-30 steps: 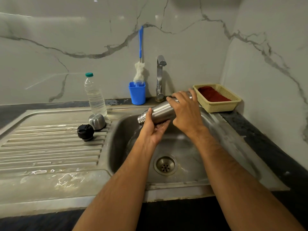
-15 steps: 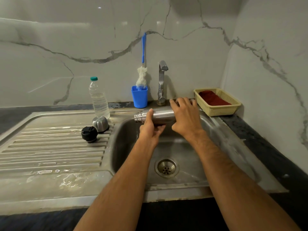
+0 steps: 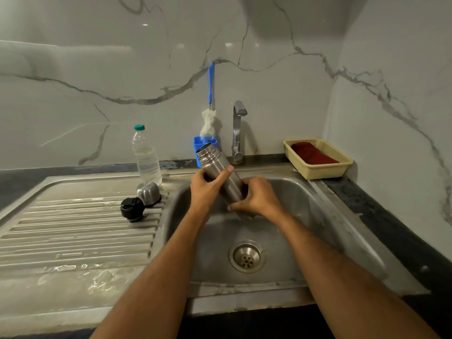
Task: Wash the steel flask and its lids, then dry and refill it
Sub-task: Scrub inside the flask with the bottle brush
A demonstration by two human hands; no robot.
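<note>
The steel flask (image 3: 220,171) is held over the sink basin (image 3: 305,216), tilted with its open threaded mouth up and to the left. My left hand (image 3: 208,189) grips its upper body, thumb across the front. My right hand (image 3: 256,198) wraps around its lower end, hiding the base. The steel cup lid (image 3: 148,193) stands upside down on the draining board (image 3: 73,228), and the black stopper lid (image 3: 132,208) sits just in front of it.
A clear water bottle (image 3: 146,156) with a green cap stands behind the lids. A blue cup (image 3: 198,148) holds a bottle brush (image 3: 209,121) beside the tap (image 3: 237,133). A cream basket (image 3: 318,159) with a red cloth sits at the back right.
The flask has swung from lying sideways with its mouth to the left to nearly upright with its mouth up. My right hand moved from the flask's top side to its lower end.
</note>
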